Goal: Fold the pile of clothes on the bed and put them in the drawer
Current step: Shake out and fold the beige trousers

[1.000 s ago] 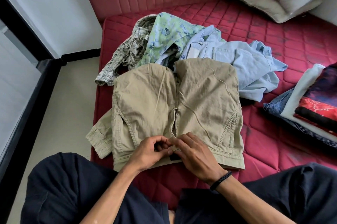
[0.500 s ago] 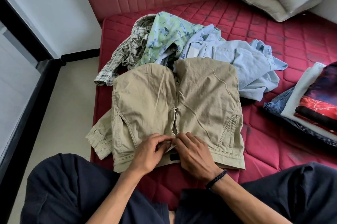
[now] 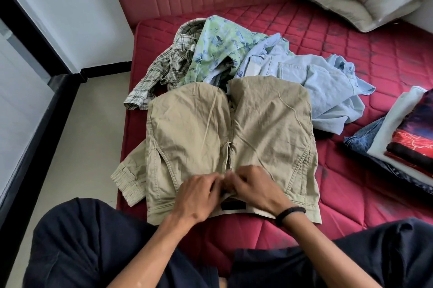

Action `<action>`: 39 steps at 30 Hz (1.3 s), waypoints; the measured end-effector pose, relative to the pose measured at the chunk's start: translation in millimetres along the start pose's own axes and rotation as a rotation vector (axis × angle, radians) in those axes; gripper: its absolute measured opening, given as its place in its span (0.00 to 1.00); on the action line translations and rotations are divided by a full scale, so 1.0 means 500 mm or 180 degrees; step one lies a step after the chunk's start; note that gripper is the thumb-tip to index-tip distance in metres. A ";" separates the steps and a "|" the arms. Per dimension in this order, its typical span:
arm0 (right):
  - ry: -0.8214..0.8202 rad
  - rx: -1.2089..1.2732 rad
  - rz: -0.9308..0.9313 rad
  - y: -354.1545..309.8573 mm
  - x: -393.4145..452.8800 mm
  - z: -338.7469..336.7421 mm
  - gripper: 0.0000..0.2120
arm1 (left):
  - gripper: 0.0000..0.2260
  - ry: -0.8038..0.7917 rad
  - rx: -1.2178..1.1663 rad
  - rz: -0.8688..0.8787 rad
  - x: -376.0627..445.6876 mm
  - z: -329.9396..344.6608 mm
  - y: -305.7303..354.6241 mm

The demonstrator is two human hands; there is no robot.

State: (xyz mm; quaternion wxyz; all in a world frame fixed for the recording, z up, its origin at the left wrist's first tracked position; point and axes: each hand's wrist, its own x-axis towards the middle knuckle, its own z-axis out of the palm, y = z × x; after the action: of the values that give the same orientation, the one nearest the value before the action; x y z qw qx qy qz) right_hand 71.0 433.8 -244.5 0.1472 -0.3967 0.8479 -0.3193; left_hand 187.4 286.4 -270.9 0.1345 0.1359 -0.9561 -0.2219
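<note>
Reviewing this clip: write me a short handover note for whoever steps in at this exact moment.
Hands: left hand and right hand both pinch the khaki jacket at the bottom of its zipper, near the hem.
Things: jacket lies flat on the red mattress, zipper mostly undone. Unfolded pile behind it: plaid shirt, green floral shirt, light blue shirt.
Done: folded stack on the right.
Left: fold the jacket and pile; move everything to the drawer, not in view.

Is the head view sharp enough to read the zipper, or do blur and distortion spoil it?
Head view: even daylight, no glare; both hands, left hand and right hand, slightly motion-blurred over the jacket hem; zipper teeth above them are sharp; wide-angle bending at the edges.
</note>
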 end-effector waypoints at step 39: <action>0.0490 -0.0254 0.0089 0.047 0.113 0.050 0.04 | 0.18 -0.0764 -0.1159 -0.1238 0.311 0.056 -0.116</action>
State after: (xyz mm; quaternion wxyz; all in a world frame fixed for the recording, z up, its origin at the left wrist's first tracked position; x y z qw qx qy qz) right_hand 33.8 391.4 -278.9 0.0701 -0.3647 0.8743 -0.3127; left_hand 45.8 197.5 -291.3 -0.0025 0.2631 -0.8656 -0.4260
